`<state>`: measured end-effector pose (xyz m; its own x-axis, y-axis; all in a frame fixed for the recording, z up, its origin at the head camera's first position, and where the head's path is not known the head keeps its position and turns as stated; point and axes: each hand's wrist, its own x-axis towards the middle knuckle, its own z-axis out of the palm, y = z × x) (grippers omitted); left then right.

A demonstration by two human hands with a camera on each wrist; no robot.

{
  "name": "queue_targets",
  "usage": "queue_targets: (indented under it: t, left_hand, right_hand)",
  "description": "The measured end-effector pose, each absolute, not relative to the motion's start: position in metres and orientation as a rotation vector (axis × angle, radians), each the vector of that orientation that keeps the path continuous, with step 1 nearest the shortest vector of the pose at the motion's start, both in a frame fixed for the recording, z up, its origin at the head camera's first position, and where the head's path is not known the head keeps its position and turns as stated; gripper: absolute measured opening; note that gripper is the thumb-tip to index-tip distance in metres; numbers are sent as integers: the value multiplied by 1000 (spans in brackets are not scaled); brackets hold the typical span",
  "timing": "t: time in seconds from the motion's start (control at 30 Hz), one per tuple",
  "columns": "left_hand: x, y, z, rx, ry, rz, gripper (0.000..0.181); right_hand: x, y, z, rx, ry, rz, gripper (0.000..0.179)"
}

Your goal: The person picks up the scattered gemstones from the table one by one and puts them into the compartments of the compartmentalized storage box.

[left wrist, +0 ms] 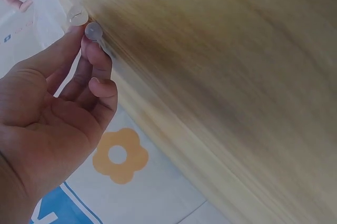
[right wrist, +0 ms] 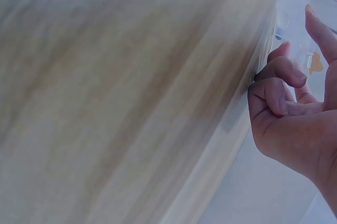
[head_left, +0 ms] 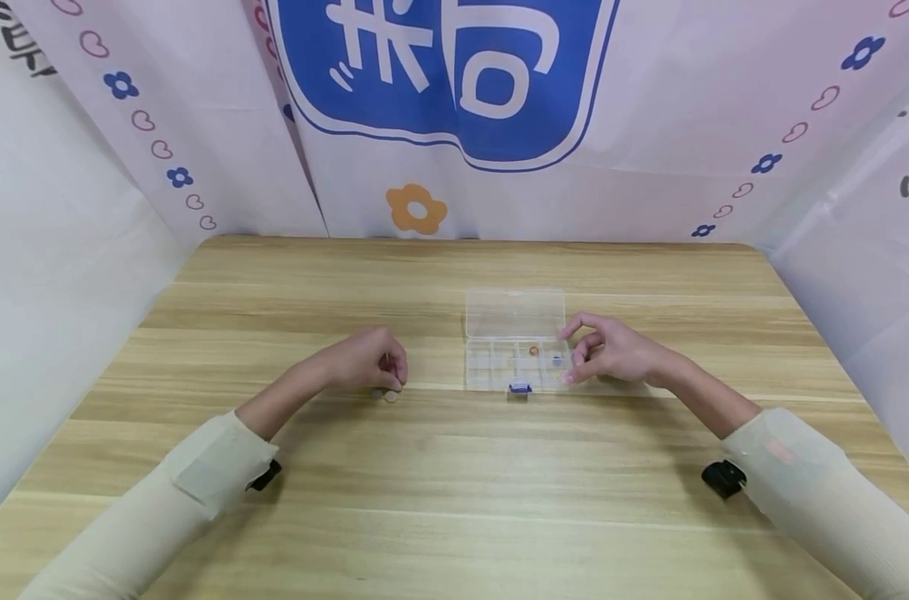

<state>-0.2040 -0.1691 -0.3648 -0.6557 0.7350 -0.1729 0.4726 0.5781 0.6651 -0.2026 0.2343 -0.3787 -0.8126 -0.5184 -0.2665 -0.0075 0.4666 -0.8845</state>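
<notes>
My left hand (head_left: 364, 360) bends down to the table, thumb and forefinger tips close together beside two small round pieces (head_left: 391, 397). In the left wrist view one translucent whitish round piece (left wrist: 78, 16) shows at the thumb tip, and a greyish one (left wrist: 93, 31) by the fingertips. Whether the fingers grip one cannot be told. My right hand (head_left: 615, 350) holds the right end of a clear compartment box (head_left: 480, 385), thumb at the front corner and forefinger at the back. The box's lid (head_left: 516, 312) lies open behind it. Inside are an orange ring (head_left: 533, 351) and a blue piece (head_left: 556, 361).
A blue clasp (head_left: 520, 388) sits on the box's front edge. The wooden table (head_left: 454, 508) reaches back to a white printed curtain (head_left: 634, 200). Each sleeve carries a black wrist device (head_left: 724, 479).
</notes>
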Motion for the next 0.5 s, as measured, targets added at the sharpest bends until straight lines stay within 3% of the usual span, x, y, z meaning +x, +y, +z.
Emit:
queue_targets:
  t: [0.5]
  left_hand:
    - [-201,-166,-360,908,2397,801,15]
  right_hand:
    - [-203,235,-379,-429,2202,-1340,60]
